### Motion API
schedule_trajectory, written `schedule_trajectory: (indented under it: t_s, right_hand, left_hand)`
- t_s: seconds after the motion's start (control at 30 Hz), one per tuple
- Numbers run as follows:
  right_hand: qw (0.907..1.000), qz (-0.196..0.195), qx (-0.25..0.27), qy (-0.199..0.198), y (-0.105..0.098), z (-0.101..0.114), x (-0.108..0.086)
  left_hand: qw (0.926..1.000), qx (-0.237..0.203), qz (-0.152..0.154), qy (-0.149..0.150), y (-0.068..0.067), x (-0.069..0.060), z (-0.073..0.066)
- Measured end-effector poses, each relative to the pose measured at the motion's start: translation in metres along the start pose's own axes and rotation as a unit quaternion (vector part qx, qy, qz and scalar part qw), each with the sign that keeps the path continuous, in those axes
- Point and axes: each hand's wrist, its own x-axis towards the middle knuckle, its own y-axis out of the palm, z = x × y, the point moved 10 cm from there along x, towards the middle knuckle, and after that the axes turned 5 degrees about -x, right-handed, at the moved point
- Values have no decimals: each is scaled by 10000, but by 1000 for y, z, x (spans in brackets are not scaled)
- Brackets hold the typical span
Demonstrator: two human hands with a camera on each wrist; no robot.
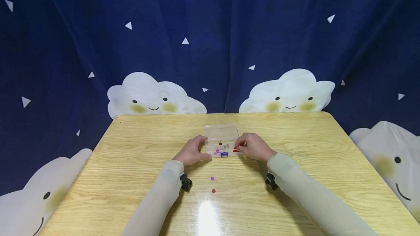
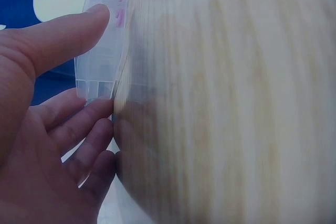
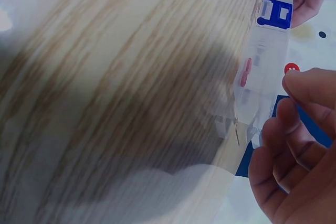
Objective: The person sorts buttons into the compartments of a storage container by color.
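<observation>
A clear plastic box (image 1: 210,144) with a blue latch (image 1: 224,154) stands on the table, its transparent lid (image 1: 221,132) raised at the back. My left hand (image 1: 193,151) grips the box's left end, thumb (image 2: 97,22) against the front wall and fingers round the side. Over the right compartment, my right hand (image 1: 256,146) pinches a red button (image 3: 291,68) between thumb and index finger. Other red buttons (image 3: 245,72) lie inside below it. Purple buttons (image 1: 217,151) lie in the left compartment, and a dark button (image 1: 220,144) shows further back in the box.
On the wooden table (image 1: 137,163), in front of the box, lie a loose purple button (image 1: 212,178) and a loose red button (image 1: 213,191). A dark blue curtain (image 1: 210,57) with clouds hangs behind the table's far edge.
</observation>
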Motion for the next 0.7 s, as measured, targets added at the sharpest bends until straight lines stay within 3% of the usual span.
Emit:
schedule_trajectory:
  t_s: [0.7]
  right_hand:
    - [10000, -22, 92, -28, -1, -1, -7]
  left_hand:
    - [9999, -110, 36, -87, 0, -1, 0]
